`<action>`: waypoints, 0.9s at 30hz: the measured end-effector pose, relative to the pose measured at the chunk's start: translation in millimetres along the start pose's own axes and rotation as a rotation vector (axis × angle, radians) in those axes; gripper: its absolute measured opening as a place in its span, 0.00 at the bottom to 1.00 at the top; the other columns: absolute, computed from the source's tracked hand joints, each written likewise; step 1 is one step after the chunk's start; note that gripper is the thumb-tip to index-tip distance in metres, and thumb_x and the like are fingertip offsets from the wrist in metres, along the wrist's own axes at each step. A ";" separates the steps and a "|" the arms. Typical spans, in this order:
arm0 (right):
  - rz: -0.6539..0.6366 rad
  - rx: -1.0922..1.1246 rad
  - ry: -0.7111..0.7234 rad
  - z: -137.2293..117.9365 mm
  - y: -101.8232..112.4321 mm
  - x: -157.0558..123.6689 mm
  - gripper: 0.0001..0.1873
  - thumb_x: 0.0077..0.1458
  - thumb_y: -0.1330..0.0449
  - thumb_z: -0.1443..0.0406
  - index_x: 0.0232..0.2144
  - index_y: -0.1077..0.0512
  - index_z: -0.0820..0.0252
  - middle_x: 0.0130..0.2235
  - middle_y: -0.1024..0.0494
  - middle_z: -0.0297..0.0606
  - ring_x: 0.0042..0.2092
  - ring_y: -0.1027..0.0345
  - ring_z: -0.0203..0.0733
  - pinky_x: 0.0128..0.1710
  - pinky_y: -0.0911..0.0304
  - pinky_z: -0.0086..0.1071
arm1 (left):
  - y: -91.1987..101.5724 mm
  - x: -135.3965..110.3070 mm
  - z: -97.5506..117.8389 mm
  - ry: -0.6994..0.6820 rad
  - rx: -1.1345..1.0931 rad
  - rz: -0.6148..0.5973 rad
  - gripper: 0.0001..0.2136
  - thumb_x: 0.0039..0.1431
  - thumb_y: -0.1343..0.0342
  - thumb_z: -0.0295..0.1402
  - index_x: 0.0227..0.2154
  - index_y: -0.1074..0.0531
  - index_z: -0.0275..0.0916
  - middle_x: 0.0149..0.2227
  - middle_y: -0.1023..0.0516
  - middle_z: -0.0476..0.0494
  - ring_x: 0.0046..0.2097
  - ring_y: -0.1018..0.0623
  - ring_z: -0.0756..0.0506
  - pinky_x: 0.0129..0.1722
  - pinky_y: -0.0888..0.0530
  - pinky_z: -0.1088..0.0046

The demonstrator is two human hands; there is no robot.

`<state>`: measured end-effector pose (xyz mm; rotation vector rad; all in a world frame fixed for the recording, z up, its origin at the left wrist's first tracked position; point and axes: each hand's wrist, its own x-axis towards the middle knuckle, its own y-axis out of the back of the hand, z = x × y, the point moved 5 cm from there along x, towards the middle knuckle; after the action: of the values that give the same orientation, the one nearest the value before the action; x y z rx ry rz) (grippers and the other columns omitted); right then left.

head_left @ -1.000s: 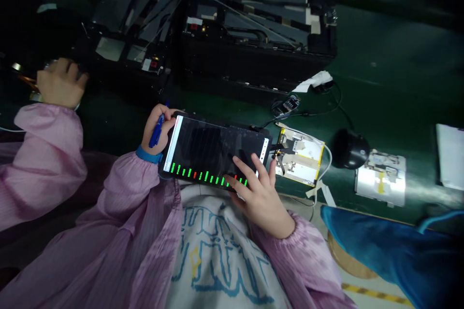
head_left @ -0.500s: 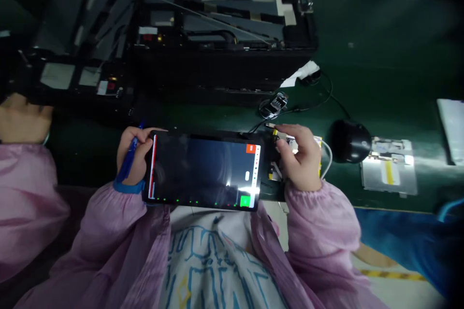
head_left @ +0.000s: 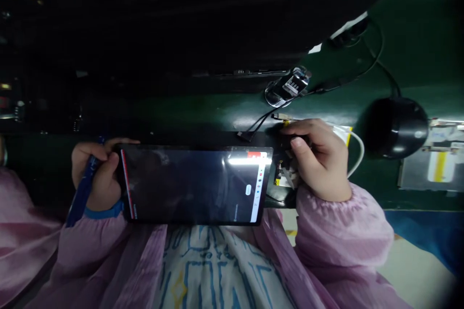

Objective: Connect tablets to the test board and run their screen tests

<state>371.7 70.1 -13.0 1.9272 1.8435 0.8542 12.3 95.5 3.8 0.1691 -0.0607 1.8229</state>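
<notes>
Over the near edge of the green bench (head_left: 203,111), the tablet (head_left: 192,186) is gripped at its left end by the left hand (head_left: 97,174); a loosened hold could tip it off. The right hand (head_left: 321,161) curls over the white-and-yellow assembly (head_left: 344,131) beside it; whether it pinches anything, I cannot tell. A tug there could strain the looped white cable (head_left: 362,147). The blue pen (head_left: 81,193), also in the left hand, could slip.
</notes>
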 end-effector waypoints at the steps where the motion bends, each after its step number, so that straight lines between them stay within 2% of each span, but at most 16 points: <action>1: -0.002 -0.001 -0.004 0.3 0.0 -0.1 0.11 0.61 0.47 0.57 0.36 0.27 0.54 0.35 0.24 0.40 0.40 0.30 0.48 0.41 0.36 0.45 | -0.4 0.1 -0.4 0.002 0.003 -0.003 0.07 0.47 0.43 0.26 0.26 0.36 0.42 0.28 0.20 0.50 0.33 0.19 0.42 0.31 0.26 0.64; 6: 0.018 0.011 -0.016 1.3 -0.3 -0.8 0.10 0.61 0.46 0.58 0.35 0.27 0.55 0.35 0.24 0.38 0.40 0.30 0.46 0.41 0.36 0.42 | -1.0 -1.5 2.0 0.003 -0.026 -0.021 0.07 0.48 0.43 0.25 0.26 0.36 0.42 0.27 0.20 0.51 0.33 0.20 0.43 0.32 0.26 0.66; 11: 0.030 0.022 -0.022 1.7 -1.8 -1.4 0.10 0.60 0.46 0.58 0.34 0.28 0.56 0.34 0.24 0.38 0.39 0.30 0.45 0.40 0.36 0.40 | 2.7 -4.0 -0.2 0.059 -0.021 -0.082 0.09 0.51 0.42 0.27 0.28 0.38 0.41 0.33 0.18 0.46 0.37 0.20 0.41 0.36 0.27 0.65; 16: 0.038 0.020 -0.023 1.5 -2.3 -3.4 0.10 0.60 0.45 0.58 0.33 0.28 0.56 0.33 0.24 0.37 0.37 0.30 0.44 0.38 0.36 0.39 | 9.0 -5.0 -3.1 0.053 -0.013 -0.091 0.10 0.52 0.40 0.30 0.29 0.39 0.41 0.34 0.18 0.42 0.38 0.20 0.40 0.40 0.27 0.63; 22: 0.061 0.035 -0.005 1.3 -1.8 -6.0 0.09 0.59 0.44 0.59 0.32 0.28 0.56 0.32 0.24 0.38 0.37 0.30 0.44 0.38 0.37 0.38 | 8.3 -5.5 -1.8 0.042 0.001 -0.129 0.09 0.53 0.41 0.31 0.29 0.38 0.43 0.34 0.19 0.45 0.40 0.20 0.40 0.42 0.25 0.63; 27: 0.073 0.032 0.010 2.0 -1.9 -6.7 0.09 0.59 0.44 0.59 0.32 0.27 0.57 0.32 0.24 0.38 0.37 0.30 0.44 0.38 0.37 0.38 | 6.6 -5.2 -0.1 0.019 -0.037 -0.144 0.08 0.52 0.41 0.29 0.29 0.37 0.42 0.34 0.19 0.45 0.39 0.20 0.41 0.39 0.24 0.65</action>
<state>371.7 64.0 -17.0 2.0238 1.8129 0.8631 7.2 88.7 3.3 0.1268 -0.0678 1.6782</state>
